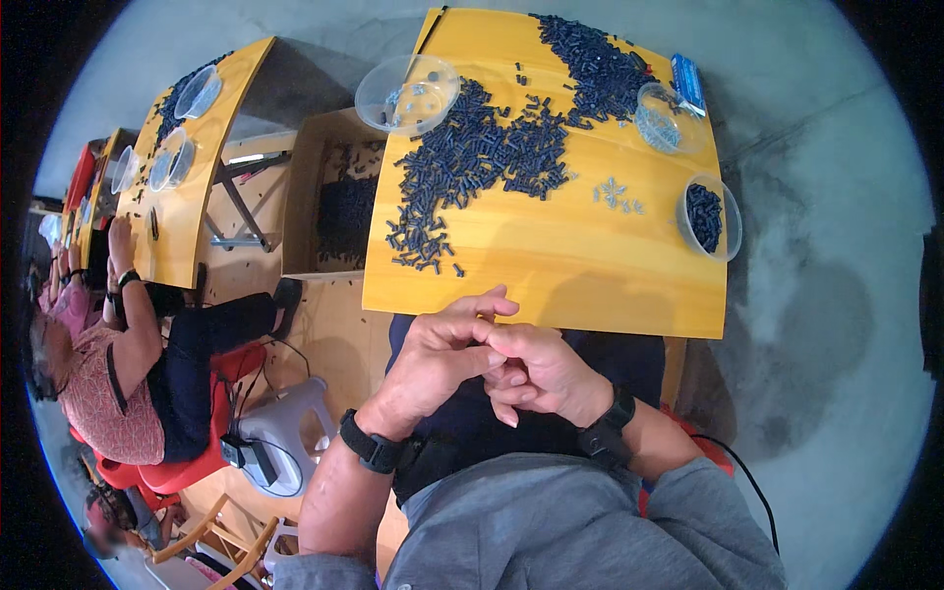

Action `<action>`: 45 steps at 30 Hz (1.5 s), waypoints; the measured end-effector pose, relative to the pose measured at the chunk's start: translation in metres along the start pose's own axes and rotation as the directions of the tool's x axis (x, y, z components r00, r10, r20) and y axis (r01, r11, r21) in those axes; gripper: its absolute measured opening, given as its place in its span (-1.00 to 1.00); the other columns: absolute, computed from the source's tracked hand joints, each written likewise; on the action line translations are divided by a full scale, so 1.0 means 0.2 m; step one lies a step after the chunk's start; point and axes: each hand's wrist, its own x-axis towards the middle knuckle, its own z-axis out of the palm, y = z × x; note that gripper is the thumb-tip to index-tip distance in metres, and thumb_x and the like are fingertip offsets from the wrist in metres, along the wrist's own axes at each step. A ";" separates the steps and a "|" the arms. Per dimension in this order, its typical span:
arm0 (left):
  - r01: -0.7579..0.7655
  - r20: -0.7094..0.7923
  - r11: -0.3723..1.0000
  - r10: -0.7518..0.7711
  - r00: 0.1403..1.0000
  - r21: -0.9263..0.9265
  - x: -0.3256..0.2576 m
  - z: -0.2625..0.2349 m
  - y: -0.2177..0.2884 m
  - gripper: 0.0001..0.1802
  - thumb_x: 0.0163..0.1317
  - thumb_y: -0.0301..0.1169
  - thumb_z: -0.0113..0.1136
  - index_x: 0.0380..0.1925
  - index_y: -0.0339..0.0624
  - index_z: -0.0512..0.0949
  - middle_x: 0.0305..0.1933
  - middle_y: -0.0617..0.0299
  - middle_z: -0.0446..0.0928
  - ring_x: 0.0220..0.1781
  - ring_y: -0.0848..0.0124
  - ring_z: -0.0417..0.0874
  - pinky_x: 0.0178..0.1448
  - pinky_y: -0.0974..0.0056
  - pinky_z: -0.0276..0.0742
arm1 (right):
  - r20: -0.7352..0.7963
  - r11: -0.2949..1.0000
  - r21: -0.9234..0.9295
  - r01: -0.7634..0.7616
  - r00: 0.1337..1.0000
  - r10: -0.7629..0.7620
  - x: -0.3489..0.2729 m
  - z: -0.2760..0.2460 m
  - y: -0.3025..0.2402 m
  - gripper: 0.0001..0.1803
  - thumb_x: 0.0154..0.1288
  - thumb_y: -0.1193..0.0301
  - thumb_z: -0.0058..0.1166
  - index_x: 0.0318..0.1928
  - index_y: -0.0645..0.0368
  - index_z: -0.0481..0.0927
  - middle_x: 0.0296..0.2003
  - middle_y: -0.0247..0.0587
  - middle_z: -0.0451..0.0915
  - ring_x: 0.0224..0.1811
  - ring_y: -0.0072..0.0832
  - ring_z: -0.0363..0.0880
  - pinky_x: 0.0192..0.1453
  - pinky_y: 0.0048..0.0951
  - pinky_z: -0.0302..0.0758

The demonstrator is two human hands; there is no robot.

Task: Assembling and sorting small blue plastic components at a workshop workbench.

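My left hand [438, 356] and my right hand [539, 376] meet just in front of the near edge of a yellow table [551, 285], above my lap. The left hand's fingers lie over the right hand's curled fingers. Whether a small piece sits between them is hidden. Both wrists wear black bands. On the table lies a wide heap of small dark cylindrical pieces [472, 157]. A few small light metal parts [615, 192] lie to its right, nearest my right hand.
Three clear bowls stand on the table: a nearly empty one [408, 93] at the back left, one with light parts [669, 118], one with dark pieces [710, 218]. A blue box [688, 79] lies at the back right. An open wooden box [339, 206] stands to the left. Another person [108, 374] sits at a neighbouring table [192, 167].
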 end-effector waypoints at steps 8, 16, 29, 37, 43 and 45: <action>0.036 -0.172 0.990 -0.059 0.983 -0.137 0.00 0.08 -0.07 -0.61 0.11 -0.69 0.15 -0.01 -0.30 0.51 0.10 0.15 0.48 0.17 0.38 0.46 0.23 0.32 0.37 | -0.204 0.726 -0.621 0.295 0.834 -0.513 -0.18 -0.10 -0.23 -0.68 0.35 0.24 -0.06 -0.49 0.18 0.47 -0.73 -0.41 0.35 -0.78 -0.70 0.28 -0.68 -0.58 0.38; 0.164 -0.366 0.986 -0.146 0.919 0.019 0.02 0.04 -0.08 -0.73 0.16 -0.56 0.18 -0.12 -0.37 0.54 -0.16 0.18 0.59 -0.13 0.48 0.57 0.01 0.41 0.47 | 0.020 -0.064 -0.956 -0.285 0.155 -0.988 -0.54 -0.44 -0.85 -0.65 0.21 0.26 0.09 -0.51 0.35 0.53 -0.63 -0.21 0.52 -0.57 -0.42 0.50 -0.42 -0.38 0.39; 0.191 -0.409 0.980 -0.153 0.900 0.053 0.02 0.01 -0.07 -0.76 0.16 -0.51 0.20 -0.17 -0.38 0.57 -0.27 0.24 0.59 -0.24 0.55 0.55 -0.12 0.46 0.44 | 0.242 -0.318 -0.876 -0.363 0.240 -0.940 -0.25 -0.44 -0.81 -0.86 0.19 0.39 0.04 -0.38 0.21 0.55 -0.43 0.04 0.57 -0.35 -0.02 0.56 -0.31 -0.18 0.47; 0.184 -0.411 0.981 -0.142 0.901 0.066 0.03 0.01 -0.08 -0.77 0.14 -0.52 0.22 -0.19 -0.39 0.57 -0.29 0.25 0.59 -0.26 0.55 0.55 -0.12 0.46 0.46 | 0.172 -0.335 -0.903 -0.268 0.489 -0.855 0.14 -0.34 -0.62 -0.78 0.13 0.31 0.12 -0.42 0.22 0.49 -0.46 0.01 0.54 -0.34 -0.03 0.53 -0.26 -0.07 0.44; 0.162 -0.422 0.977 -0.090 0.902 0.139 0.02 -0.01 -0.12 -0.75 0.14 -0.49 0.21 -0.21 -0.45 0.56 -0.33 0.15 0.62 -0.28 0.50 0.59 -0.14 0.43 0.49 | 0.193 -0.406 -0.840 -0.359 0.501 -0.844 0.19 -0.32 -0.62 -0.76 0.13 0.28 0.12 -0.42 0.21 0.51 -0.44 0.00 0.55 -0.35 -0.03 0.55 -0.27 -0.06 0.46; 0.165 -0.421 0.976 -0.091 0.903 0.142 0.02 -0.01 -0.12 -0.76 0.14 -0.49 0.21 -0.21 -0.45 0.56 -0.33 0.15 0.62 -0.28 0.50 0.59 -0.15 0.43 0.49 | 0.200 -0.420 -0.825 -0.377 0.500 -0.843 0.21 -0.33 -0.62 -0.77 0.14 0.28 0.11 -0.42 0.21 0.52 -0.43 -0.01 0.56 -0.36 -0.04 0.56 -0.28 -0.06 0.47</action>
